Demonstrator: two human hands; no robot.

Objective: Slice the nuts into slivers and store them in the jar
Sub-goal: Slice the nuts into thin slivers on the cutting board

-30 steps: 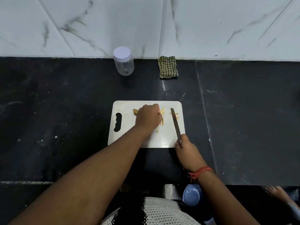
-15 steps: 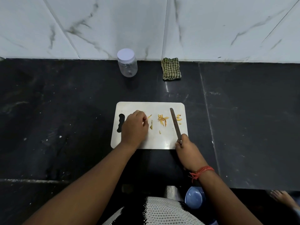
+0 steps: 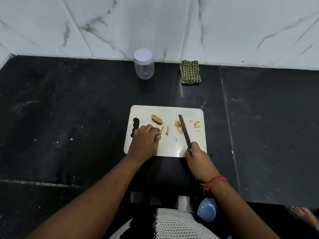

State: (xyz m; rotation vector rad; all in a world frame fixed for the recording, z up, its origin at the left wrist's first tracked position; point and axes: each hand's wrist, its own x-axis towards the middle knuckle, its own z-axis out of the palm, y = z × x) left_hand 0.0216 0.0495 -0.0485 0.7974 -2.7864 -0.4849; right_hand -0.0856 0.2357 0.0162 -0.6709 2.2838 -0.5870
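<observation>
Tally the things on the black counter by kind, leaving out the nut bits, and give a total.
Jar: 1
Cloth: 1
Cutting board: 1
Knife: 1
Total: 4

In front of me the wall (image 3: 120, 23) is white marble tile with grey veins, its joints running up at a slant. Below it lies my bench (image 3: 69, 109) — black polished stone, scuffed and flecked with pale specks, a thin seam down its right part. A folded green checked cloth (image 3: 189, 71) sits against the wall. Light falls soft and even — faint glare on the stone.
</observation>
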